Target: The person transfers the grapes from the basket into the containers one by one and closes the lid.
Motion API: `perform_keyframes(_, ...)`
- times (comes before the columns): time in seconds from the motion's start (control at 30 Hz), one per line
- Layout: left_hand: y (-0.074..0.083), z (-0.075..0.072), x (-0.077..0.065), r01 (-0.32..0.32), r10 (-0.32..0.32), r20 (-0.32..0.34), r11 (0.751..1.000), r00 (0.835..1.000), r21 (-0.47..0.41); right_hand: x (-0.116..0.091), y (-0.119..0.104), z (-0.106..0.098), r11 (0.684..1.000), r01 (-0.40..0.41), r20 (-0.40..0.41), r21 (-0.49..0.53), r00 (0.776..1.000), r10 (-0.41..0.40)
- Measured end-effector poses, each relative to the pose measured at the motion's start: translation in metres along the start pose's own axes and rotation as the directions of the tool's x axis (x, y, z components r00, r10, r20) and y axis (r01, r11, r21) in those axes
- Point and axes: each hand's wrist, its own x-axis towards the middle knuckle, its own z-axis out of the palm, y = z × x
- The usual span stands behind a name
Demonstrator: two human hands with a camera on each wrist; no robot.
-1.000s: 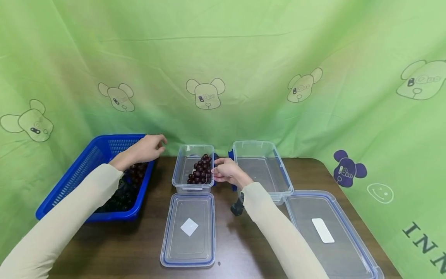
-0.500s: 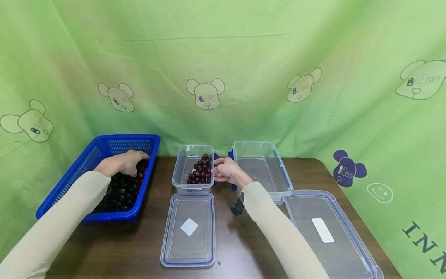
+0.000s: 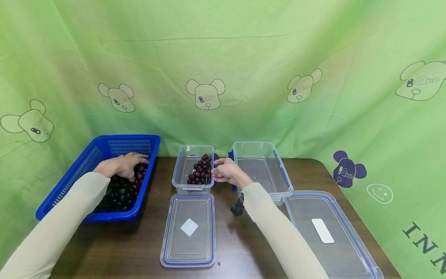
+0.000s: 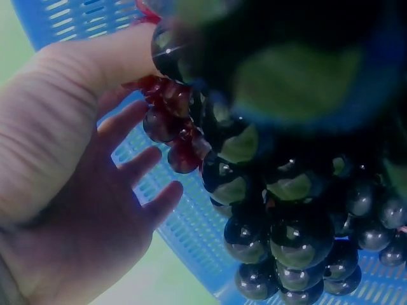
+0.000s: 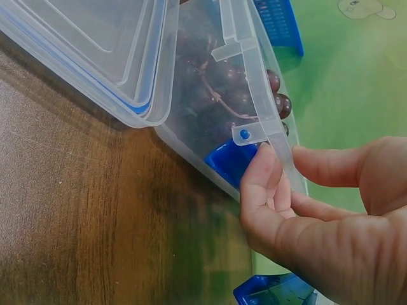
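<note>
My left hand reaches into the blue basket on the left. In the left wrist view its loosely bent fingers lie beside a bunch of red grapes, while the thumb's tip is hidden behind black grapes. At the small clear food container, my right hand grips the right rim. The right wrist view shows the thumb at the rim and fingers curled by the blue latch. A dark red grape bunch rests inside that container, along its right side.
A larger clear container stands behind my right forearm. Its lid lies at the right. In front of the small container is another lid with a white label. A green curtain hangs behind the brown table.
My left hand has come down and left from the basket's back right corner into the basket, at the grapes on its right side. The right hand stays at the small container's rim.
</note>
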Motion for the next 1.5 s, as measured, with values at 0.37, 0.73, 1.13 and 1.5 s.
perform_keyframes(0.37,-0.006,0.005,0.001,-0.004,0.004,-0.002,1.000,1.000,-0.003,0.000,0.000,-0.001,1.000,0.004,-0.005,0.007,1.000,-0.004)
perform_keyframes(0.73,-0.013,0.007,0.006,0.019,-0.019,-0.026,1.000,0.999,0.001,0.000,0.001,-0.001,1.000,-0.001,-0.005,0.015,1.000,0.001)
perform_keyframes(1.13,-0.002,0.010,0.015,0.003,-0.008,0.031,0.983,0.999,0.182,0.001,0.001,-0.001,1.000,-0.006,-0.007,0.020,1.000,0.006)
perform_keyframes(1.5,-0.006,0.015,0.015,0.025,-0.020,-0.045,0.991,0.999,0.131,-0.001,-0.001,-0.001,1.000,0.002,-0.003,0.009,1.000,-0.002)
